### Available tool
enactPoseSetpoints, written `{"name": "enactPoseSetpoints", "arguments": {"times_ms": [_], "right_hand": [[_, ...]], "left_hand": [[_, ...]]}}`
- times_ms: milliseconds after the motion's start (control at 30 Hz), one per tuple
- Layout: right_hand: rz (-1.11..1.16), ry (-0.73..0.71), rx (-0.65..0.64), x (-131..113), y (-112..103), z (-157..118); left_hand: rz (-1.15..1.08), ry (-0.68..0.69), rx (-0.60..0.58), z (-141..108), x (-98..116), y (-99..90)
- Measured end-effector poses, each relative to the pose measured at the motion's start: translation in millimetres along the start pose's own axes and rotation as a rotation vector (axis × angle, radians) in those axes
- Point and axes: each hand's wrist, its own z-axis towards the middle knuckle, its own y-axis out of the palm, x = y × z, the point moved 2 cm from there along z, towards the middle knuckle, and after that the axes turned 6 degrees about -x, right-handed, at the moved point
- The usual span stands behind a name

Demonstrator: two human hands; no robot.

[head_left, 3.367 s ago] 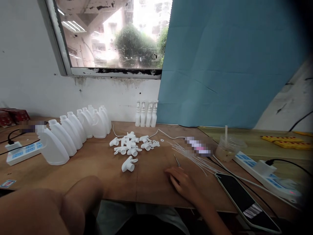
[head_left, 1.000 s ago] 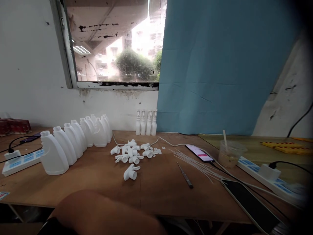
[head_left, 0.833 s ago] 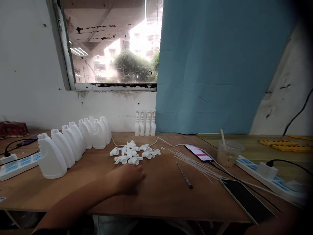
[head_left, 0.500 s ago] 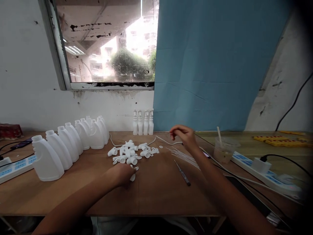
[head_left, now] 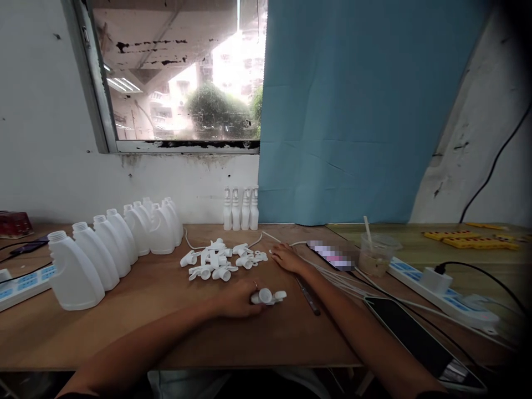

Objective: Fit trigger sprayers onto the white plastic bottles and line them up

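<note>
My left hand (head_left: 240, 298) is closed around a white spray trigger head (head_left: 268, 297) low over the near part of the table, with the round collar facing me. Further off, my right hand (head_left: 287, 259) lies low with its fingers stretched out. Its fingertips are beside small white ring washers (head_left: 261, 256); whether they touch one I cannot tell. Left of them is a pile of white trigger heads (head_left: 216, 257). A screwdriver (head_left: 308, 298) lies under the right forearm, and thin white tubes (head_left: 332, 280) lie partly behind it.
White handled bottles (head_left: 78, 271) without caps stand in rows at left. Several slim spray bottles (head_left: 246, 209) stand by the wall. At right are a phone (head_left: 332, 255), a plastic cup (head_left: 376, 256), a power strip (head_left: 440, 291), cables and a dark tablet-like device (head_left: 419, 335).
My left hand has moved right with the trigger head, whose collar now shows. My right hand has come down from the air to the table by the washers, its fingers now extended.
</note>
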Motion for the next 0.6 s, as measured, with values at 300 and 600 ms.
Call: {"name": "enactPoseSetpoints", "arguments": {"times_ms": [300,600], "right_hand": [[0.089,-0.061,0.027,-6,0,-6],[0.226,-0.014,0.051,0,6,-5]], "left_hand": [[-0.138,-0.194,0.259,3,-42,4.3],[-0.094,-0.177,0.328,4,-55,4.3]]}}
